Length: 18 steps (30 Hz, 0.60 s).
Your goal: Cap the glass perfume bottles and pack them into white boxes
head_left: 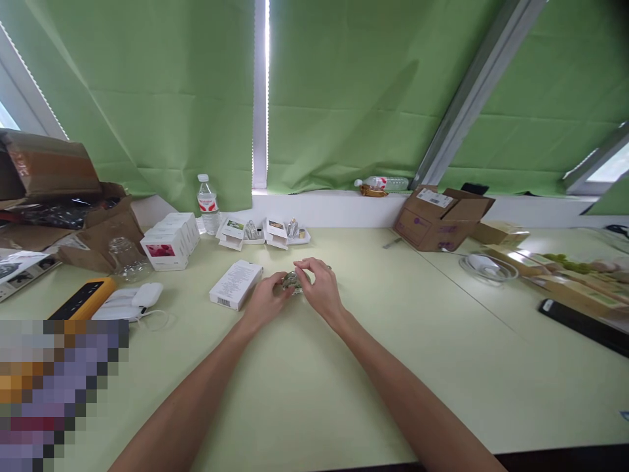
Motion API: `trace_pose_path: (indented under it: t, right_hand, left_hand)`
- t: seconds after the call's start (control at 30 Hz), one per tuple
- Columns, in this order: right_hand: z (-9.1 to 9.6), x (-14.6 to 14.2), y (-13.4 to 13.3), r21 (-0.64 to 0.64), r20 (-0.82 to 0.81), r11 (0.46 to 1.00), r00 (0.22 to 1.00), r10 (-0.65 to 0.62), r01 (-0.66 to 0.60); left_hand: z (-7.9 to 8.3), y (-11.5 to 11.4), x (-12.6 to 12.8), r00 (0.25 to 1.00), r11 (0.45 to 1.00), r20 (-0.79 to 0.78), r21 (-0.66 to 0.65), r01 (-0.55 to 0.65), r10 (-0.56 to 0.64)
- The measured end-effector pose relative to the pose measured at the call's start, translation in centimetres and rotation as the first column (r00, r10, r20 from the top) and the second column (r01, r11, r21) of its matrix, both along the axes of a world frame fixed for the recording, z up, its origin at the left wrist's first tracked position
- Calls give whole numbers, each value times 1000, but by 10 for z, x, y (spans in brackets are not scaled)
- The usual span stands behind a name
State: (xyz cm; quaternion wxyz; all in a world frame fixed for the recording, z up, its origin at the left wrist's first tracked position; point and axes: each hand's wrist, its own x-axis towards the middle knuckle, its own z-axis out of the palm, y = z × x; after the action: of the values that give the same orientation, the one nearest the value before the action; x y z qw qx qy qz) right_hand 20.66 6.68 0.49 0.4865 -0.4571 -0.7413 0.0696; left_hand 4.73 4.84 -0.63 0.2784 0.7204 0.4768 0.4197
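Observation:
A small clear, shiny object (pixel 291 282) sits low over the tabletop between my two hands; its exact kind is hard to make out. My left hand (pixel 268 298) is closed on its left side, thumb and fingers against it. Over its right side, my right hand (pixel 320 286) has its thumb and fingertips pinched together, and whatever they grip is too small to see. Just left of my left hand lies a white box (pixel 236 284) with printed text and a barcode. Behind, two opened white boxes (pixel 232 234) stand beside similar clear items (pixel 252 229).
White cartons (pixel 167 252), a clear jar (pixel 126 257) and a water bottle (pixel 207 204) stand at left. An orange-and-black device (pixel 83 303) and white power adapters (pixel 128 300) lie nearer. Rightward are a cardboard box (pixel 426 221), a coiled cable (pixel 486 267) and a black bar (pixel 584 328).

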Motion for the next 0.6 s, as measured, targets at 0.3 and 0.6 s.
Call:
trace_pose_path:
  t: [0.3,0.6]
  right_hand:
    - [-1,1,3,-23,4,1000,1000,-14,14]
    - [3,1,3,-40,-15,999,1000,-25,24]
  left_hand:
    - [6,-4,2,1000,1000,13,3,-6,6]
    - [0,0,0,1000,1000,11,-1,-4,4]
